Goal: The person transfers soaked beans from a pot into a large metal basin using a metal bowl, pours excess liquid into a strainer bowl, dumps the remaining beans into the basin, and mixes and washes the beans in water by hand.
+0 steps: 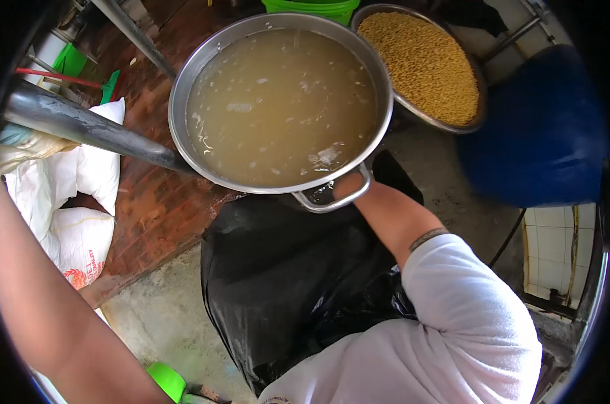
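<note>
Right hand point(349, 184) mostly hidden by the pan point(180, 145), left hand beyond the left edge

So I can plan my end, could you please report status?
Right hand at pot handle, grip hidden. Left hand out of frame. Metal pot holds cloudy liquid. Grain basin close beside.

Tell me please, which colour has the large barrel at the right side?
The barrel is deep blue, best seen in the head view.
</note>
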`<state>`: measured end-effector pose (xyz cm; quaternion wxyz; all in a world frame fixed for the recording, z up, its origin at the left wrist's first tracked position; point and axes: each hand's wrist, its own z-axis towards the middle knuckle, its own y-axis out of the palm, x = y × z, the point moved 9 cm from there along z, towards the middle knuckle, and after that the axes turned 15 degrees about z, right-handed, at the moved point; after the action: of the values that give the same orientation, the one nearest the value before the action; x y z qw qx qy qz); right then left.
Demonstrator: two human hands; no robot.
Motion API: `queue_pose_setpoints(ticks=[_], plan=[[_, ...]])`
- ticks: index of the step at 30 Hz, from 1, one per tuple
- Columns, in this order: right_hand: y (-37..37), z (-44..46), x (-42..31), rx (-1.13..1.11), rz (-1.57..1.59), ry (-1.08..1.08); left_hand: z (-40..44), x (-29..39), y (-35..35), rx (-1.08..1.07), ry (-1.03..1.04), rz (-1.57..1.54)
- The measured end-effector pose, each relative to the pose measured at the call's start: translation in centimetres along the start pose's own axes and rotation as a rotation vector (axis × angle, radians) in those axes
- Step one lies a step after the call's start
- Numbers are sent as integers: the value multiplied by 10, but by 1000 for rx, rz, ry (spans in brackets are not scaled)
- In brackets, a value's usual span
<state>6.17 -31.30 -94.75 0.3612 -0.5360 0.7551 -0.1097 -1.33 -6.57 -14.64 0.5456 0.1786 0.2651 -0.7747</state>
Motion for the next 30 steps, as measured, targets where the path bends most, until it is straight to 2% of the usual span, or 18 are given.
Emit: queue_pose_setpoints(ticks=[4,5,7,8,9,10,13,15,17,18,20,21,22,23,25,27,28,30], plan=[[-60,-52,67,-109,-205,0,5,4,-1,17,-11,0],[-104,-107,48,-42,-262,36,5,6,0,19,-13,2],[-175,-175,63,394,267,-54,8,10,1,28,-15,4],[-188,-199,80,490,791,-45,8,12,1,32,-12,7],[-205,-228,81,615,976,-56,9,14,1,39,-9,11],[-225,-256,78,743,1032,-139,10,17,2,48,-11,13],[-261,-302,91,856,1019,-154,10,35,2,107,-10,9],[-289,-318,99,811,747,-165,0,54,1,169,-9,-7],[-326,-366,102,1366,901,-152,-32,80,16,157,-42,-110],[-338,-368,99,1365,899,-157,-55,95,37,79,-77,-186],[-364,-397,74,1599,408,-161,-119,117,98,-218,-255,-429],[-364,-401,55,1592,403,-165,-154,125,127,-350,-316,-496],[-361,-394,10,1459,398,-268,-186,130,151,-554,-397,-532],[-358,-387,-32,1324,391,-365,-213,131,165,-649,-452,-495],[-358,-383,-100,1210,293,-577,-254,131,188,-818,-581,-484],[-363,-363,-147,1042,80,-585,-268,132,192,-887,-636,-474],[-370,-351,-156,1036,79,-586,-267,132,193,-943,-660,-418],[-371,-310,-172,789,-57,-493,-267,131,193,-1004,-688,-362]])
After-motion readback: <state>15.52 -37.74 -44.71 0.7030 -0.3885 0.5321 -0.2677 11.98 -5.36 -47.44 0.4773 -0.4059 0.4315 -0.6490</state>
